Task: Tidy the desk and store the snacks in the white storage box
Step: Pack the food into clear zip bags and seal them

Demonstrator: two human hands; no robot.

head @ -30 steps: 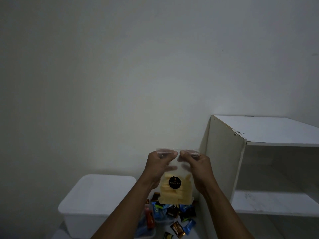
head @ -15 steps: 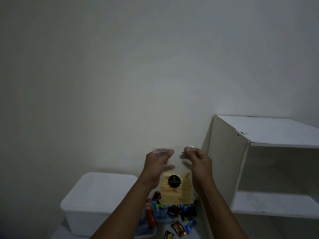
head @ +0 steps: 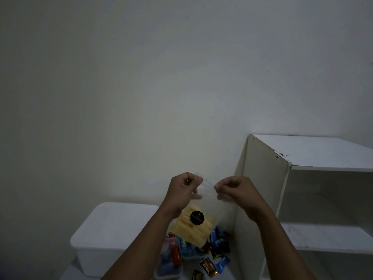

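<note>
Wall: I see a plain off-white painted wall (head: 141,77) filling the upper and left parts of the frame.
Shelf unit: a white board shelf unit (head: 260,188) stands at the right. Its side panel is just right of the hands in my view.
Storage box: the white plastic storage box (head: 113,225) sits at lower left with its lid on, below and left of the left forearm.
Snack bag: a clear plastic bag of pale yellow snack sticks (head: 189,231) hangs at lower centre. It is held in the air by its crumpled top and tilts. It is right of the box, not in it.
Left hand: the left hand (head: 181,191) is raised from the bottom edge with its fingers curled, pinching the left of the bag's top edge.
Right hand: the right hand (head: 240,191) is level with the left and near it. Its fingers are curled, pinching the right of the same edge.
Loose sweets: small wrapped sweets in blue, brown and black foil (head: 210,264) lie at bottom centre, under the bag, between the box and the shelf unit.
Label: a round black sticker (head: 197,217) sits on the bag's front, over the sticks.
</note>
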